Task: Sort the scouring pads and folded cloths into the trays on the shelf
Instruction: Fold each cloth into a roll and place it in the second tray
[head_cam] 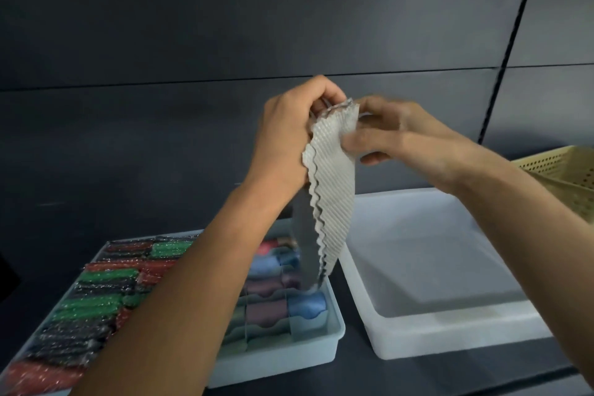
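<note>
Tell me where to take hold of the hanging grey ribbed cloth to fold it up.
Probably the lower tip of the grey ribbed cloth, from the right, over the white tray: it hangs limp from the left hand and right hand pinching its top edge, and the left forearm crowds its left side.

two white trays (276, 363), one yellow basket (559, 170), one grey cloth (334, 190).

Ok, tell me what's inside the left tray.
Sparkly scouring pads, red, green and black, fill its left side; folded cloths, blue and maroon among them, sit in divided slots on the right. The left forearm and the hanging grey cloth cover the middle strip.
</note>
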Available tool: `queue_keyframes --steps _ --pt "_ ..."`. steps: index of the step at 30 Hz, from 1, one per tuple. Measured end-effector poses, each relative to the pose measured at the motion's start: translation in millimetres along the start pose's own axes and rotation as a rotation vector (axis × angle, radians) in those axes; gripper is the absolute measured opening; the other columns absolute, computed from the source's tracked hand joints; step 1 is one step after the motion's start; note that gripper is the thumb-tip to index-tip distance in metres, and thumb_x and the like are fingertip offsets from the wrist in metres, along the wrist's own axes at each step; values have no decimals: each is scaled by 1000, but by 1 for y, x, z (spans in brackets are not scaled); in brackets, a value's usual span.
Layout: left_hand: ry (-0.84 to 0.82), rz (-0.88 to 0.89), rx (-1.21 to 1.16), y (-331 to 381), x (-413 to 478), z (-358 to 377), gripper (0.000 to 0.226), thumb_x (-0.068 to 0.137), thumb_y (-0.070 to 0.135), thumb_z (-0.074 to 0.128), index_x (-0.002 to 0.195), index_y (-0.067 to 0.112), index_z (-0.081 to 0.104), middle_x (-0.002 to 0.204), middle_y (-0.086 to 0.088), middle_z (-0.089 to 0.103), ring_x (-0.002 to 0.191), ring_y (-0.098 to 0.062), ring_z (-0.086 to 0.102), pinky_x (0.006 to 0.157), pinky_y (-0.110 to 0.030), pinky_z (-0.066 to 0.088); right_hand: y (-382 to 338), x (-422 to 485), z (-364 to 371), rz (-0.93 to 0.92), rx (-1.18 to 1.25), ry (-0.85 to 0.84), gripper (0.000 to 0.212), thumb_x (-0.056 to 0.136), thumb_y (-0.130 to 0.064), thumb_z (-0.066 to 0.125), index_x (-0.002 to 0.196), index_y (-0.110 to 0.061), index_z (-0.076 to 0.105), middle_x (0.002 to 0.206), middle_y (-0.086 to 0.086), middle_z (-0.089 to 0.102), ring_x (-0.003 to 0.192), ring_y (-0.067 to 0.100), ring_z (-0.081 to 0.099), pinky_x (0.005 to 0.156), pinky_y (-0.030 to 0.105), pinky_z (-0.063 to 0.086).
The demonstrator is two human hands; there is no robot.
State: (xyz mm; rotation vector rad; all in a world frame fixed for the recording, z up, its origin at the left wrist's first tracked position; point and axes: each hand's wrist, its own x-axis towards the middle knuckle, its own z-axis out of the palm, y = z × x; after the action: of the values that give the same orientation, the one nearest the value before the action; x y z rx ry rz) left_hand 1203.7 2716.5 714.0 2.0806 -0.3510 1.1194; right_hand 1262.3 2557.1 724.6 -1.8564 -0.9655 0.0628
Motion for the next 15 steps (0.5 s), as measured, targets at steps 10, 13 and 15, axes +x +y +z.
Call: queue_keyframes --steps 10,13,15 --pt "-34 -78 73 -8 7 -25 14 80 28 75 77 17 66 66 -5 64 59 -21 56 60 -38 49 -7 9 18 40 102 -93 27 80 -25 74 104 -14 67 88 4 71 76 12 66 66 26 52" --pt "-52 -217 -56 -19 -6 -34 12 85 24 72 84 14 66 80 0 71 77 -15 66 74 -28 52 7 7 28 80 76 -69 7 85 0 64 84 -7 63 73 5 61 68 14 58 64 28 47" --pt "-20 -278 -122 -27 -17 -41 12 88 23 70 85 13 65 81 4 70 77 -8 65 72 -19 51 17 5 33 119 150 -43 6 87 -1 63 82 -4 64 73 4 64 69 15 62 66 27 54"
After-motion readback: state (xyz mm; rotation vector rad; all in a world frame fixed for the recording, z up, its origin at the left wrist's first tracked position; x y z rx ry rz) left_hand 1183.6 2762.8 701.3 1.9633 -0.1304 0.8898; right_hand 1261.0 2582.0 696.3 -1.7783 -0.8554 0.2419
